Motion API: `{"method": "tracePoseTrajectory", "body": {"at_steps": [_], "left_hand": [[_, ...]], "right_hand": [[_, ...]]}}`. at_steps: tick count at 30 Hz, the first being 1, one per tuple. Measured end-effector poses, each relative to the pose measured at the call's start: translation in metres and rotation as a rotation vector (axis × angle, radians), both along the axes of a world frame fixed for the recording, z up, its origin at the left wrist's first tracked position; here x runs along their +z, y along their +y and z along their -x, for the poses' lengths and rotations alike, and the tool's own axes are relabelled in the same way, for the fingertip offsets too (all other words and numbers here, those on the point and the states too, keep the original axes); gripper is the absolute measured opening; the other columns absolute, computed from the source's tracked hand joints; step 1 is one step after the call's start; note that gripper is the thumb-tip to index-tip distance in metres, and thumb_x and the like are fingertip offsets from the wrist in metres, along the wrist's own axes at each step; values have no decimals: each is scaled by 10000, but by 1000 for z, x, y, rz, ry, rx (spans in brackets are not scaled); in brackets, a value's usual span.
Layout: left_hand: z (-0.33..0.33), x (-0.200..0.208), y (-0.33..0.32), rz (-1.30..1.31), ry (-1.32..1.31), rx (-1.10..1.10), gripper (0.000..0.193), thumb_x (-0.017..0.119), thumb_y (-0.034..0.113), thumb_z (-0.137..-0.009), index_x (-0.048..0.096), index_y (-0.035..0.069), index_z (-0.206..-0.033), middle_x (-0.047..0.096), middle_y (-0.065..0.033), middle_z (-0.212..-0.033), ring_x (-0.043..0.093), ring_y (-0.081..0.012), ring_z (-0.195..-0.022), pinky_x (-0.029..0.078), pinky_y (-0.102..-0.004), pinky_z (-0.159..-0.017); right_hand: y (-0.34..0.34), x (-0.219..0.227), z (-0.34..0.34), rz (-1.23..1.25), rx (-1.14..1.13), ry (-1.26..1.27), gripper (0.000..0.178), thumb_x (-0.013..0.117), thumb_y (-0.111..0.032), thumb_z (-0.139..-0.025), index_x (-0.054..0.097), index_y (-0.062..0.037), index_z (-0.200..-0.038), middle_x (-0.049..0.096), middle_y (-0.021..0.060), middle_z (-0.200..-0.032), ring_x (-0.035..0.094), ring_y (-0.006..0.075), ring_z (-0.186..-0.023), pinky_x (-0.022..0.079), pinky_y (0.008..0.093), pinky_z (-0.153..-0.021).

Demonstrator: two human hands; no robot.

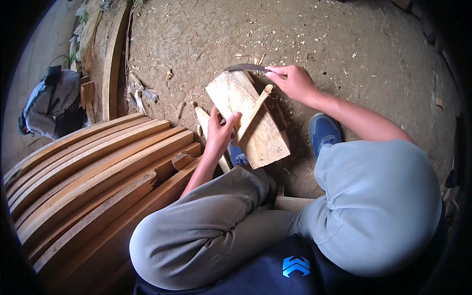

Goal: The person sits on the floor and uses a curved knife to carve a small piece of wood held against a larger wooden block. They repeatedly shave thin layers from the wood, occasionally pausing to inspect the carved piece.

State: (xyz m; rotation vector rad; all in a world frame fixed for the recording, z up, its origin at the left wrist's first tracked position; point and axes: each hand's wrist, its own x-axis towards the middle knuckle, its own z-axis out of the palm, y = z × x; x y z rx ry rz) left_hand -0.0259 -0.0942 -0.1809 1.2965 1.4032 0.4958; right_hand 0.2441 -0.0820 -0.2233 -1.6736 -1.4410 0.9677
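Note:
My right hand (292, 84) is closed around the grip end of a curved knife (246, 67), sickle-like, its handle mostly hidden by my fingers. The dark blade reaches left over the far end of a pale, thick wooden block (263, 140); whether it touches the wood I cannot tell. My left hand (220, 129) grips the block's left edge, thumb on the top face and some fingers partly hidden. Across the block lies a rough wood strip (254, 114), slanting beside my left thumb. The block slopes between my shoes, and a pale split piece (202, 120) lies left of it.
Long sawn planks (98, 182) lie stacked at my left. Wood chips (253, 55) are scattered over the bare earth floor (187, 29). A blue shoe (324, 132) is right of the block. At the far left, another person (54, 101) is bent over beyond a long timber (114, 64).

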Motion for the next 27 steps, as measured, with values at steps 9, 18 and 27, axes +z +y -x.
{"method": "tracePoseTrajectory", "body": {"at_steps": [9, 18, 27], "left_hand": [[1, -2, 1, 12, 4, -2, 474, 689, 188, -948, 473, -45, -1299, 644, -180, -1188, 619, -225, -1114, 481, -355, -968], [3, -6, 1, -40, 6, -52, 452, 681, 178, -952, 484, -48, -1291, 650, -173, -1184, 625, -214, -1101, 484, -346, -961], [3, -3, 1, -41, 67, -73, 394, 675, 193, -956, 537, -51, -1233, 680, -160, -1112, 646, -200, -1049, 492, -333, -930]], "right_hand": [[-42, -14, -10, -34, 6, 75, 318, 637, -292, -946, 710, -84, -1176, 717, 167, -1076, 729, 262, -947, 550, 338, -803], [-19, -22, -6, -1, 24, 115, 331, 644, -317, -942, 713, -92, -1175, 721, 177, -1064, 733, 223, -923, 553, 321, -780], [-52, -11, -5, 118, -31, 116, 310, 640, -263, -956, 703, -51, -1173, 717, 169, -1100, 723, 207, -977, 544, 313, -811]]}}
